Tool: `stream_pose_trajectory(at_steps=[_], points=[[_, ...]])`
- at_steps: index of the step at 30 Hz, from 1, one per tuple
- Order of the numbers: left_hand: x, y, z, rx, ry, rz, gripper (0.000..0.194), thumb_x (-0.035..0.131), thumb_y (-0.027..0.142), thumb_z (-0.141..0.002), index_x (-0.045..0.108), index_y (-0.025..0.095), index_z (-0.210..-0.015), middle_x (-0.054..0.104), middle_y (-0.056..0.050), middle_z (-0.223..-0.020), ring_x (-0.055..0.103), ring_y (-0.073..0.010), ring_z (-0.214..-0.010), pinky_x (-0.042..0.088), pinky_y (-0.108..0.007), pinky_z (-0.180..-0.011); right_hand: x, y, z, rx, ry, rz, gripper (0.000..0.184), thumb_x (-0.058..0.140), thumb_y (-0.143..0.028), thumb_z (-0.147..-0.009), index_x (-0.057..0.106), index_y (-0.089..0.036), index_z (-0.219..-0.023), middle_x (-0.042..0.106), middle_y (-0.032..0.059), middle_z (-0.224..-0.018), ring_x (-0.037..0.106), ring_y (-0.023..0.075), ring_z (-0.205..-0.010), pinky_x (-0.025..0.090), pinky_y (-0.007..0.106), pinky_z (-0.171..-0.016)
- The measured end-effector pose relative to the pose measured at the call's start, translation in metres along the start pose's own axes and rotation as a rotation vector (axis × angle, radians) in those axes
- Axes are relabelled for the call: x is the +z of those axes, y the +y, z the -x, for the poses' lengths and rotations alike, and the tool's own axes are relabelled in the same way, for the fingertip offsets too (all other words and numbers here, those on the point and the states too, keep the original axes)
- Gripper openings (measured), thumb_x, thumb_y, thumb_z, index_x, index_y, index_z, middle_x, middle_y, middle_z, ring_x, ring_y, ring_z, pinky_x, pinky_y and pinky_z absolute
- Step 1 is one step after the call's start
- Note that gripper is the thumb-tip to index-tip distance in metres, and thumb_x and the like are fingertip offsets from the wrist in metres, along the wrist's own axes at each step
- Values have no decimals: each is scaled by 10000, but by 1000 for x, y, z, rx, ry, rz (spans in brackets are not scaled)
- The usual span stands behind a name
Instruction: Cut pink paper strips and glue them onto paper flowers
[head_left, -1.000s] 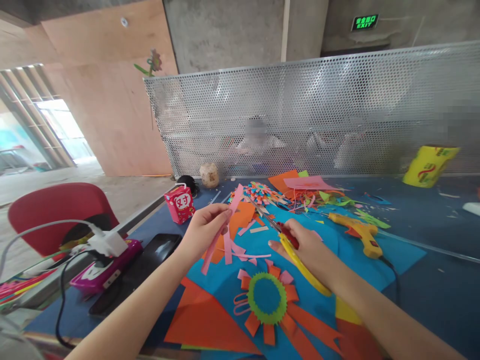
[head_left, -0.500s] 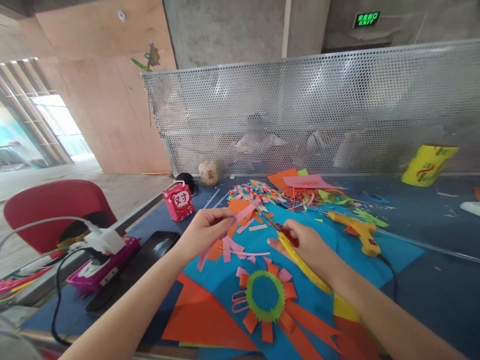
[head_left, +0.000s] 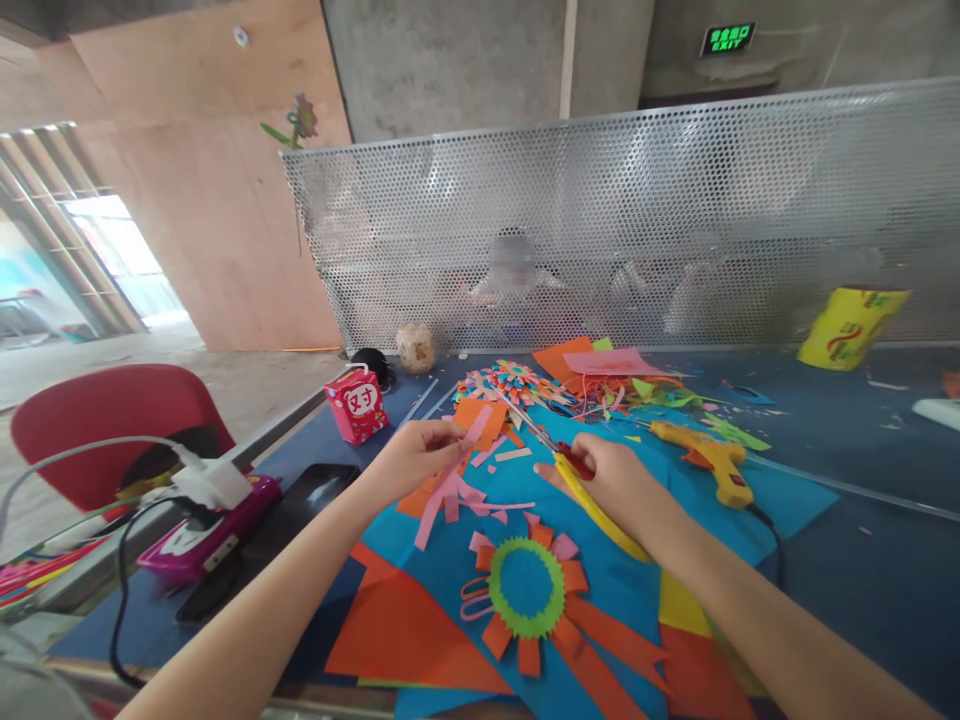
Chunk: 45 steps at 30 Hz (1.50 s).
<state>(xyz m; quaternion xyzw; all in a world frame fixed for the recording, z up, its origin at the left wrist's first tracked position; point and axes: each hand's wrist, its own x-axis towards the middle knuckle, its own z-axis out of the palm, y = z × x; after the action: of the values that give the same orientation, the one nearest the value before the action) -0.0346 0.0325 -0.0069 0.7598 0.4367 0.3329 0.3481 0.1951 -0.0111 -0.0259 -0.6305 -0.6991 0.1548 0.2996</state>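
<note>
My left hand (head_left: 417,462) pinches a pink paper strip (head_left: 475,428), whose upper end points up and away and whose tail hangs below the fingers. In my right hand (head_left: 609,474) are scissors (head_left: 600,512) with a yellow and red handle; their blades point up-left, close to the strip but apart from it. Below the hands lies a paper rosette (head_left: 526,588) with a blue centre, a green toothed ring, and orange and pink tabs. Pink scraps (head_left: 466,492) and orange paper (head_left: 480,418) lie around the left hand on blue sheets (head_left: 630,600).
A yellow glue gun (head_left: 705,455) lies at right. At left are a red drink carton (head_left: 355,404), a black phone (head_left: 319,490) and a purple power strip (head_left: 206,540) with cables. A multicoloured paper flower (head_left: 510,380) sits behind, before a perforated metal screen (head_left: 420,220); a person is beyond it.
The pink strip has swung more upright and away from the scissor blades. A small pink scrap now shows below the blades. Both hands stay nearly in place.
</note>
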Motion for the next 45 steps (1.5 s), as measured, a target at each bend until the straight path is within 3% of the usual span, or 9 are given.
stream_pose_trajectory(at_steps=[7, 10, 13, 16, 21, 28, 32, 36, 45], points=[[14, 10, -22, 19, -254, -130, 270, 538, 382, -721, 669, 152, -778, 601, -9, -593, 489, -100, -497, 383, -194, -443, 1, 15, -11, 32, 99, 46, 308, 486, -484, -699, 365, -220, -596, 475, -19, -542, 414, 129, -478, 265, 227, -455], [20, 21, -29, 45, -461, -110, 286, 450, 322, -790, 641, 181, -949, 669, -38, -843, 591, -135, -711, 453, -210, -573, -1, 18, -16, 65, 141, 53, 317, 484, -488, -697, 362, -219, -580, 474, -23, -527, 419, 126, -466, 262, 225, -454], [16, 25, -26, 123, -596, -162, 364, 432, 237, -802, 519, 244, -1155, 554, -31, -1190, 506, -165, -1066, 416, -257, -840, -5, 20, -19, 87, 155, 50, 320, 473, -492, -704, 370, -217, -575, 485, -16, -529, 434, 129, -470, 274, 225, -459], [3, 17, -17, 112, -561, -407, 521, 514, 279, -754, 393, 290, -1261, 414, -4, -1328, 389, -222, -1189, 338, -308, -943, -5, 21, -21, 93, 151, 43, 315, 477, -494, -705, 389, -216, -587, 509, -5, -548, 457, 138, -487, 290, 226, -463], [-10, -7, -9, 146, -483, -623, 578, 528, 352, -740, 363, 253, -1285, 433, -42, -1312, 394, -249, -1179, 293, -345, -972, 2, 20, -19, 60, 108, 8, 288, 512, -478, -692, 426, -210, -630, 559, 15, -598, 500, 154, -510, 285, 226, -442], [0, -11, -11, 210, -503, -585, 563, 574, 373, -705, 425, 288, -1241, 462, -35, -1289, 396, -250, -1176, 269, -370, -990, 12, 11, -5, -189, -91, -58, 299, 636, -306, -631, 511, -212, -886, 635, 31, -849, 577, 171, -706, 323, 212, -499], [4, -13, -10, 203, -389, -494, 468, 565, 338, -715, 506, 281, -1175, 515, -39, -1238, 434, -255, -1147, 278, -384, -989, 17, 13, -3, -243, -159, -51, 320, 662, -227, -600, 526, -225, -890, 646, 27, -844, 583, 182, -685, 296, 210, -470], [10, -19, -12, 115, -321, -348, 491, 571, 328, -703, 508, 224, -1178, 584, -71, -1150, 547, -240, -1023, 432, -315, -852, 20, 16, -7, -238, -141, -66, 272, 653, -255, -612, 526, -222, -850, 649, 38, -832, 589, 208, -697, 291, 218, -462], [28, -25, -24, -68, -3, -421, 400, 604, 321, -617, 620, 223, -1005, 712, -24, -752, 611, -261, -907, 449, -360, -791, 16, 19, -19, -126, 95, -220, 225, 613, -201, -657, 457, -210, -819, 636, 37, -885, 596, 188, -814, 420, 254, -625]])
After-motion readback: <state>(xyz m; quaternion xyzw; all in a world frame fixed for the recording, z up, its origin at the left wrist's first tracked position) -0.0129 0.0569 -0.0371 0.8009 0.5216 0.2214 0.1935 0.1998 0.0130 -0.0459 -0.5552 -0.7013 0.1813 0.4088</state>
